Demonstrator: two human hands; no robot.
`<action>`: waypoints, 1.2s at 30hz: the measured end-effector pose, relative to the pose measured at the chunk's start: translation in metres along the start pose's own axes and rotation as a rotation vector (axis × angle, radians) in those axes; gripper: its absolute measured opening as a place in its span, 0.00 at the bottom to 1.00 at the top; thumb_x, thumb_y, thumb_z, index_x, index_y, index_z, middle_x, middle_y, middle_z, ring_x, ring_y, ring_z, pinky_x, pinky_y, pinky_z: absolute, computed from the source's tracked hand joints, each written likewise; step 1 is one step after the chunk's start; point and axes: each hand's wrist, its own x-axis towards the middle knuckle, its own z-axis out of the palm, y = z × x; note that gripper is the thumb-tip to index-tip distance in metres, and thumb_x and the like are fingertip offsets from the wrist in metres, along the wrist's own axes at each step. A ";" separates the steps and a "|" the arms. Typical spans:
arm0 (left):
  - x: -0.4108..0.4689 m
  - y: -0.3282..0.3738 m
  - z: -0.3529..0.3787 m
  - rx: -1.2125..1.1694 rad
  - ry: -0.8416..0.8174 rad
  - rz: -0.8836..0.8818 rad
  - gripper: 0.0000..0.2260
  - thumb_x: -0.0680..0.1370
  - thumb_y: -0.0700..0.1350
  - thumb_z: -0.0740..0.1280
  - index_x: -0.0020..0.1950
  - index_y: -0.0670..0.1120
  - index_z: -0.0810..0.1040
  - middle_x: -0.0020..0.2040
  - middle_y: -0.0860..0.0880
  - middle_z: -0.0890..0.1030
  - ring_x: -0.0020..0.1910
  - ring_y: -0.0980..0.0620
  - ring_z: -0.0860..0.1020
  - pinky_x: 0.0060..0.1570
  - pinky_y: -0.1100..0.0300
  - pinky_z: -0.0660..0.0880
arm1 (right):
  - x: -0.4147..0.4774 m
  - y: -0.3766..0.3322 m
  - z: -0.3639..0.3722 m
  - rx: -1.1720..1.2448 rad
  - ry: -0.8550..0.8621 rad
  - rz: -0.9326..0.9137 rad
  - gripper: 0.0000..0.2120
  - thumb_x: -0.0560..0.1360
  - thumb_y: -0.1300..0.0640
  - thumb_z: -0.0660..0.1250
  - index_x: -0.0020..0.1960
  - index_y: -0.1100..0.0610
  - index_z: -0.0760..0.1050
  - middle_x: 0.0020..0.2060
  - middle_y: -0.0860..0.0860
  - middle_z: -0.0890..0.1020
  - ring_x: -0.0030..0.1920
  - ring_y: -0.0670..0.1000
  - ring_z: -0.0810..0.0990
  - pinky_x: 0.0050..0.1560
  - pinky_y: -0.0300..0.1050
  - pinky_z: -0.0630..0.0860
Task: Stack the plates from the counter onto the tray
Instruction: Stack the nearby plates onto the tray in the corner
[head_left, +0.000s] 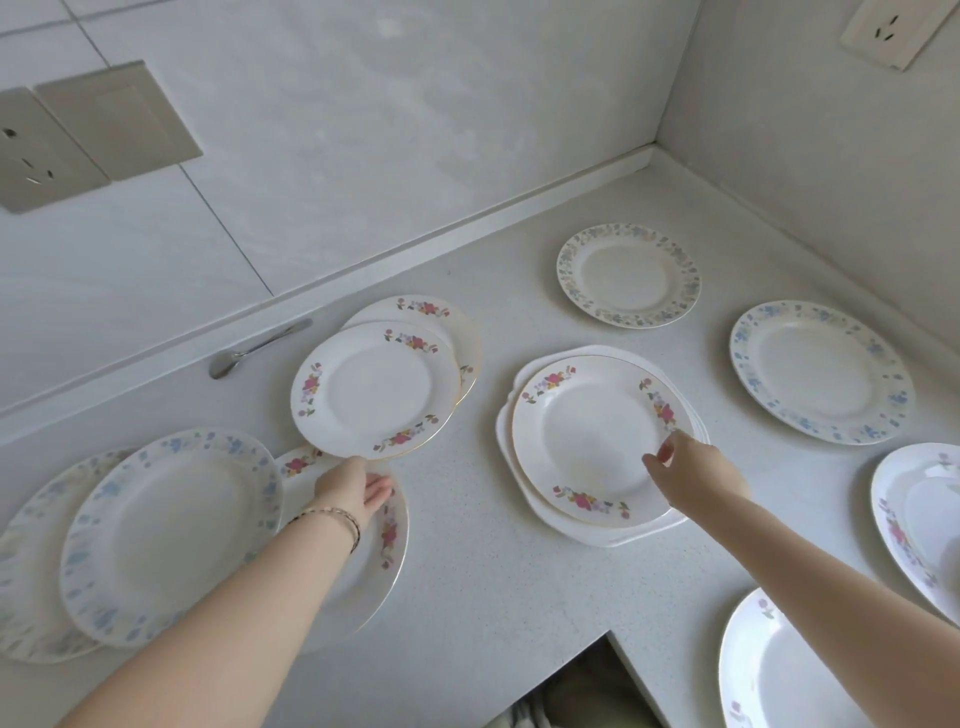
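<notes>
1. White kitchen counter (467, 571), centre frame: a white tray (602, 540) carries one pink-flowered plate (587, 441).
2. The right hand (696, 478) pinches that plate's right rim.
3. The left hand (353, 488) grips a second plate (376, 389) (near rim, left of centre).

Pink-flowered plate (374, 389) at nine o'clock, blue-flowered plate (821, 371) at three hem the tray (618, 538); counter (467, 561) open at seven.
</notes>
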 end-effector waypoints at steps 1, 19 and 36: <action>0.005 0.006 -0.002 -0.063 -0.018 -0.012 0.13 0.80 0.39 0.56 0.65 0.38 0.69 0.44 0.41 0.77 0.54 0.44 0.79 0.58 0.54 0.74 | -0.002 -0.004 0.000 0.011 -0.011 -0.023 0.11 0.77 0.49 0.58 0.52 0.54 0.72 0.36 0.50 0.79 0.39 0.53 0.79 0.31 0.40 0.68; -0.041 0.006 0.023 -0.043 -0.258 0.189 0.10 0.79 0.33 0.60 0.42 0.45 0.74 0.42 0.48 0.78 0.40 0.54 0.76 0.41 0.62 0.77 | -0.028 0.055 -0.006 0.238 -0.062 0.074 0.06 0.76 0.51 0.58 0.46 0.52 0.72 0.34 0.49 0.83 0.34 0.48 0.83 0.40 0.42 0.76; -0.061 -0.075 0.122 0.338 -0.344 0.117 0.08 0.77 0.31 0.63 0.39 0.41 0.74 0.39 0.44 0.78 0.37 0.48 0.77 0.43 0.54 0.78 | -0.045 0.111 0.006 0.533 -0.075 0.248 0.05 0.74 0.56 0.61 0.46 0.56 0.74 0.29 0.51 0.82 0.27 0.50 0.78 0.28 0.38 0.74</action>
